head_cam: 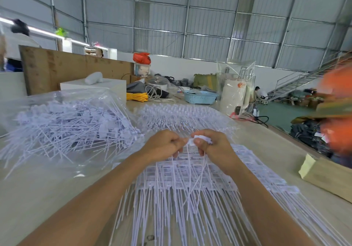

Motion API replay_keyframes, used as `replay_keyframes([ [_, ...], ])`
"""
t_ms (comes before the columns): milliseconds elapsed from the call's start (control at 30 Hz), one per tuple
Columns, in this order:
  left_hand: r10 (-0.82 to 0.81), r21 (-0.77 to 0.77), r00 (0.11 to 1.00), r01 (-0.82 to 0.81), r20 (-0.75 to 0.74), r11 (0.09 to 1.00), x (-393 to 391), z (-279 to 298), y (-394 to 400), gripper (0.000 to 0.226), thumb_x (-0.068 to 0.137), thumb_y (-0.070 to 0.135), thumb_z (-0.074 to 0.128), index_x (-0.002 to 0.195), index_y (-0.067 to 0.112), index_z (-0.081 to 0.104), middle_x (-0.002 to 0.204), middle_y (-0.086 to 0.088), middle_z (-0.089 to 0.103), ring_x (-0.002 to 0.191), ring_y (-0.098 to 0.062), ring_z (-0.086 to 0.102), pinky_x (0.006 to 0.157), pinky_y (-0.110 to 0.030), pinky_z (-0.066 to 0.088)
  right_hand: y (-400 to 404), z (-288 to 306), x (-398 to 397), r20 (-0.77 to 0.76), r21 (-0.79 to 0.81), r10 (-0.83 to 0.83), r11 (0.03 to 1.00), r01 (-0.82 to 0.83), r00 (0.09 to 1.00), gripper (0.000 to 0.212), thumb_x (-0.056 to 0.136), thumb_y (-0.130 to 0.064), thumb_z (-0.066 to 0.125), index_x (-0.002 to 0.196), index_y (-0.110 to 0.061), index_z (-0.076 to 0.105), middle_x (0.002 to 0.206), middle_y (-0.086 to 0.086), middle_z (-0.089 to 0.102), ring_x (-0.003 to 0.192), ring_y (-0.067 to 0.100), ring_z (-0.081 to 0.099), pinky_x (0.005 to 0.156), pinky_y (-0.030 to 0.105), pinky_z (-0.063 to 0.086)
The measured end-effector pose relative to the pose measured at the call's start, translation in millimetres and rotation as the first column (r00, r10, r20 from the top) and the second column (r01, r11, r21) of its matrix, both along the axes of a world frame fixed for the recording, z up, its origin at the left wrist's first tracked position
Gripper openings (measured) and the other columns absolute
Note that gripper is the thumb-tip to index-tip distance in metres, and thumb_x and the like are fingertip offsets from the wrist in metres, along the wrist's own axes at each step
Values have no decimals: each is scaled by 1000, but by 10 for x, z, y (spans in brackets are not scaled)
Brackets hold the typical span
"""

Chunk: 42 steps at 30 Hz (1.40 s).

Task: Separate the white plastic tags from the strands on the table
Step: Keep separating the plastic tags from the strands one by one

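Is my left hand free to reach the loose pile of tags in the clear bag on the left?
Probably not yet. The left hand and right hand both pinch a bunch of tags. The way to the bagged pile looks open once it lets go.

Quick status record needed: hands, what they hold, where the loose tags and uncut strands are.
left hand: curled, pinching thin strands
right hand: grips a bunch of white tags
joined strands: spread on the table under both hands
separated tags pile: in clear plastic bag, left of the hands
blue basket: far side of table
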State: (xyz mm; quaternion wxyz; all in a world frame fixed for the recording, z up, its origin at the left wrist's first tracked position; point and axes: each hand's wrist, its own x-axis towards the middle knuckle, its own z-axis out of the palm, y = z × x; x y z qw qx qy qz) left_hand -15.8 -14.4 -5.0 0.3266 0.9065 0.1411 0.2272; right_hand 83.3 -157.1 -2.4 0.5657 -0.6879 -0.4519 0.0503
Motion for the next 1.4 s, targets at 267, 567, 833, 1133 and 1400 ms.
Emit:
replay_keyframes([
  [267, 24, -59, 998, -21, 63, 998, 22, -4, -47, 42, 94, 29, 58, 52, 25, 55, 52, 2, 60, 63, -26, 60, 82, -47, 52, 16, -32, 28, 205, -184, -17, 981, 56, 979, 15, 87, -7, 63, 75, -14, 58, 60, -4, 50, 53, 6, 45, 49, 11, 33],
  [567, -8, -380, 996, 42, 91, 924, 39, 62, -107, 39, 93, 21, 59, 56, 13, 57, 35, 10, 49, 33, 0, 39, 41, -12, 33, 44, -56, -19, 321, -37, -136, 987, 155, 937, 3, 82, 1, 64, 82, 1, 61, 69, 1, 52, 67, 28, 55, 65, 49, 52],
  [833, -104, -605, 984, 171, 145, 777, 29, 108, -114, 44, 91, 7, 58, 47, 12, 53, 35, 7, 39, 30, -5, 29, 35, -13, 25, 2, 5, 19, 187, 103, -199, 978, 183, 962, 11, 83, 3, 61, 76, -5, 62, 71, 0, 56, 61, 14, 52, 55, 41, 53],
  [1133, -77, -225, 997, 78, 14, 971, 30, -8, -127, 38, 97, 28, 53, 60, 16, 58, 50, 6, 58, 39, 7, 50, 50, -17, 39, -234, 144, 274, -687, 269, 128, 959, 86, 716, 15, 91, 4, 45, 82, 0, 57, 66, 8, 50, 40, 8, 44, 34, 17, 33],
  [1400, -127, -68, 985, 120, -114, 990, 58, -37, -171, 41, 91, 8, 46, 53, 22, 46, 46, 10, 49, 49, -7, 46, 57, -24, 38, -35, -37, -60, -313, -170, 67, 978, -125, 947, 11, 90, -18, 61, 82, -11, 61, 77, 13, 63, 66, 19, 58, 47, 20, 42],
])
